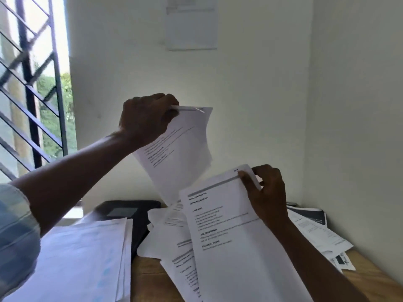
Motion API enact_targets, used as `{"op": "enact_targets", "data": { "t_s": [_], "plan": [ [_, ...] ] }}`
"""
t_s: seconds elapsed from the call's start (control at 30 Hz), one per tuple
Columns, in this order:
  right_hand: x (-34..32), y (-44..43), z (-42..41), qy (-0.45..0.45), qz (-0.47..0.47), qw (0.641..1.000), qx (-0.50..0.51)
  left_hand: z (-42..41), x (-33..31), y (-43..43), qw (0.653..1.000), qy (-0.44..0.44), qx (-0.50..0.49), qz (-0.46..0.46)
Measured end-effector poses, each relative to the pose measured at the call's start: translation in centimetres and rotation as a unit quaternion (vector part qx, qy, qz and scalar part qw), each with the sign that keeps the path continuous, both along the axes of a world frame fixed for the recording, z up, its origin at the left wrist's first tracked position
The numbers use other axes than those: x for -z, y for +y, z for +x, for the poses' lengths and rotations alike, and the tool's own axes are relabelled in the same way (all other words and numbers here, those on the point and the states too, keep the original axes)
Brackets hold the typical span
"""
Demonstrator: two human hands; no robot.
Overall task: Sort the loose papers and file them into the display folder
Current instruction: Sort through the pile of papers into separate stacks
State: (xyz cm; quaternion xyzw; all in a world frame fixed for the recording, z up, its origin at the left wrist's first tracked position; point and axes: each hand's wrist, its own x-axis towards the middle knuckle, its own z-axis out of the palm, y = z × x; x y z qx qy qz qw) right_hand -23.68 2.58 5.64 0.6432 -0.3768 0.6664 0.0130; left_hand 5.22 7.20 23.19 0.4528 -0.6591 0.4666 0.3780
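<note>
- Your left hand's fingers (165, 100) are curled tight over the top edge of a sheaf of papers (181, 147), clamping it against the thumb; you see only the knuckles and the back of the left hand (146, 118).
- That sheaf hangs down from the grip, raised well above the table (148, 277) in front of the white wall (261, 83), its printed face turned toward you and its lower end bowed.
- Your right hand's thumb (247, 182) presses on the front of 1 printed sheet (226, 232) at its top right corner, while the fingers curl behind the corner, so the right hand (267, 192) pinches it.
- This sheet tilts up toward you, just below and to the right of the raised sheaf; the 2 do not appear to touch.
- Under it, loose papers (168, 229) lie fanned and overlapping on the table, with more scattered papers (316, 232) at the far right by the wall.
- To the left sits a stack of pale sheets (87, 258), partly over a black flat object (128, 211); you cannot tell whether either is the display folder.
- A light blue sleeve (15, 236) covers your left upper arm.
- A barred window (32, 83) stands at the left, and a notice (192, 22) hangs on the wall.
</note>
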Motion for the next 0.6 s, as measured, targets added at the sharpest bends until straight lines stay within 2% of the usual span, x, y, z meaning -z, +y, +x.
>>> {"op": "enact_targets", "data": {
  "t_s": [0.1,0.2,0.37,0.5,0.6],
  "plan": [
    [-4.1,4.2,0.5,-0.028,-0.040,0.998,-0.051,-1.0,-3.7,4.8,0.996,0.040,0.055,0.058],
    [-8.1,8.1,1.2,-0.021,-0.066,0.993,-0.099,-1.9,-6.7,8.3,0.983,0.014,0.117,0.144],
    [-12.9,11.4,2.9,-0.065,-0.036,0.970,-0.232,-3.6,-9.3,11.4,0.913,0.065,0.246,0.320],
    [-13.7,13.0,3.5,-0.116,-0.021,0.952,-0.281,-3.8,-8.2,11.7,0.873,0.091,0.294,0.379],
    [-13.3,13.4,3.4,-0.102,-0.011,0.952,-0.289,-3.6,-6.6,11.5,0.860,0.108,0.310,0.391]
  ]
}}
